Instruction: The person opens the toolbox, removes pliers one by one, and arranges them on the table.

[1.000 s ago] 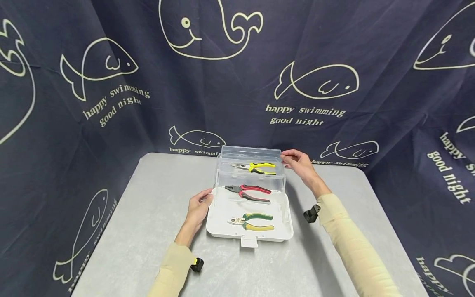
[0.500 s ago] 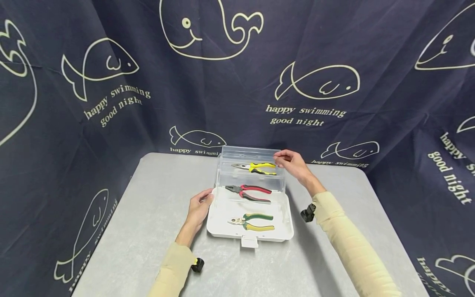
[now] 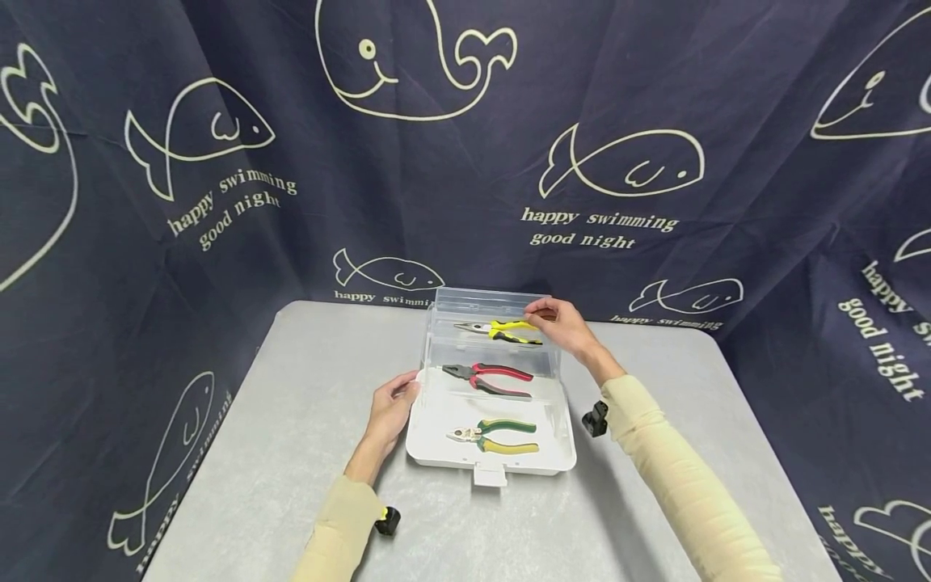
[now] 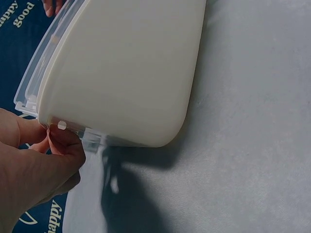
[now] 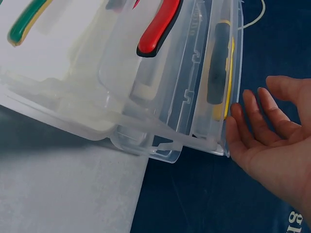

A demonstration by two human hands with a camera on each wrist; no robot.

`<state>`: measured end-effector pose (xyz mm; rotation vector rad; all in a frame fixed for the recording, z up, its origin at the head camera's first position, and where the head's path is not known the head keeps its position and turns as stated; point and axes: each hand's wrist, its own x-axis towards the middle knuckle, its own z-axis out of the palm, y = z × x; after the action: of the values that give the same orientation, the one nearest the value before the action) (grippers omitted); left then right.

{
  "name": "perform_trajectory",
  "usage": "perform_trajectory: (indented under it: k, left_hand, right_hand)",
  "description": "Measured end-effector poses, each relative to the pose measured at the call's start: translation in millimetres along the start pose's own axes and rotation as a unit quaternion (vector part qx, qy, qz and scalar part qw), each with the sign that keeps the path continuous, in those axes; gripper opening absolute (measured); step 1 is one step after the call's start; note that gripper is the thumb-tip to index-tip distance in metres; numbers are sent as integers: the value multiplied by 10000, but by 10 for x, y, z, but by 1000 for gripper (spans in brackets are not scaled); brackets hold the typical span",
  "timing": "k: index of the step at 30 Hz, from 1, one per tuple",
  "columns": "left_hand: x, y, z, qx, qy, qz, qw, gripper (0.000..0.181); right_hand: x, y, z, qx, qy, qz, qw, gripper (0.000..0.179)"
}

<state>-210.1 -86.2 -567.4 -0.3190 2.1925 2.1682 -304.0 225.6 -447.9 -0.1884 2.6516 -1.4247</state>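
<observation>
A white toolbox stands with its clear trays fanned out toward the back. Green-and-yellow pliers lie in its white base, and red-and-black pliers in the clear tray behind. Farthest back are yellow-and-black needle-nose pliers. My left hand pinches the box's left rear corner between thumb and fingers. My right hand is at the rear tray, over the handle ends of the needle-nose pliers. In the right wrist view its fingers are loosely bent beside the tray wall, thumb apart.
The box's white front latch hangs down over the grey table. Behind the table's back edge hangs a dark blue curtain with fish drawings. A black wrist camera sits under the right forearm.
My right hand has moved left from the rear tray's right end to over the handles of the needle-nose pliers. The left hand, the box and the pliers stay in place.
</observation>
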Motion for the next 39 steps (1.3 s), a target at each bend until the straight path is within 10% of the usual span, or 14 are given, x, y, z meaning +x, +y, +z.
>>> perform_trajectory:
  k: [21,39]
  left_hand:
    - [-29,5,9,-1,30,33,10000,31]
    - [-17,3,8,105,52,-97,9999,32]
  right_hand:
    - [-15,-5,89,-839,-261,-447,9951,22]
    - [59,-77,236,-2219,-547,-1553,9611,34]
